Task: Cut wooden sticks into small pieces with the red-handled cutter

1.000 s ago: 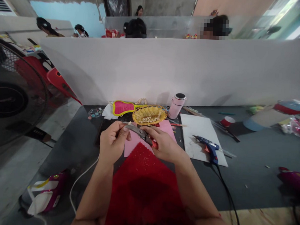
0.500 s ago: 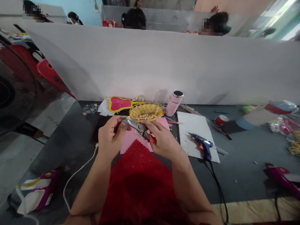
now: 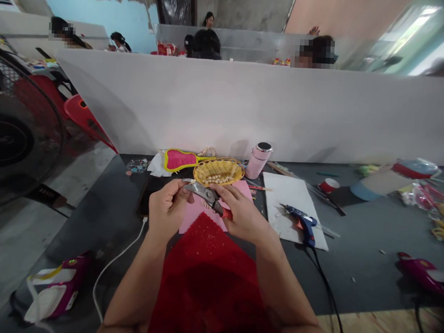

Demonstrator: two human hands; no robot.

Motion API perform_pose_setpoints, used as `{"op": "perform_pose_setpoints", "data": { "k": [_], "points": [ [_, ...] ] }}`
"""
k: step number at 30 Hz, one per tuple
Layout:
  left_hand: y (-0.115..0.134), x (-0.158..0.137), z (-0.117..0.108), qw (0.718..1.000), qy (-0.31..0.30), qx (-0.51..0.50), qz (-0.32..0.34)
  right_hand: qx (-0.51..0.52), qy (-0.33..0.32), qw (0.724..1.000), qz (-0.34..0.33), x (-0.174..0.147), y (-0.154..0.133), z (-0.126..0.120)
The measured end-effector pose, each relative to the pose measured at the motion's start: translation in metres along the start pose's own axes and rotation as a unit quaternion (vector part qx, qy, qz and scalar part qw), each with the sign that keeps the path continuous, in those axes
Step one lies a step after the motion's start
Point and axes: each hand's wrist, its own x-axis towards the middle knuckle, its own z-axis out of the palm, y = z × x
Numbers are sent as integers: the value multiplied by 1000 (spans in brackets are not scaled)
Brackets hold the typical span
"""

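My right hand point(image 3: 244, 211) is closed round the red handles of a pair of pruning shears point(image 3: 207, 194), whose grey metal head points left. At the tip of the shears my left hand point(image 3: 169, 203) pinches with thumb and fingers. What lies in that pinch is too small and too hidden to name. Just beyond the hands stands a yellow woven basket point(image 3: 219, 167) with small pale wooden pieces in it. Below the shears, a few more pale bits lie on a pink sheet point(image 3: 190, 219). Red cloth point(image 3: 207, 254) with light crumbs on it spreads between my forearms.
A blue glue gun point(image 3: 302, 221) rests on a white board point(image 3: 280, 184) at right. Behind the basket are a pink flask point(image 3: 259, 161) and a yellow-rimmed pink paddle shape point(image 3: 180, 160). A white cable point(image 3: 118, 255) runs left; a fan point(image 3: 10, 137) stands beyond.
The camera has tipped up slightly, so everything sits lower in view. Both hands keep nearly the same pose at the shears.
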Motion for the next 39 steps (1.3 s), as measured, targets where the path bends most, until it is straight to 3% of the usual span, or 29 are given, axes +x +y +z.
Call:
{"op": "perform_pose_setpoints", "data": {
  "k": [13, 23, 39],
  "points": [
    [0, 0, 6, 999, -20, -16, -38, -10, -6, 1000, 26, -1, 6, -1],
    [-19, 1, 4, 966, -102, -207, -117, 12, -21, 1000, 3, -1, 4, -3],
    [-5, 3, 6, 985, -84, -119, -89, -5, -2, 1000, 11, -1, 7, -9]
  ]
}}
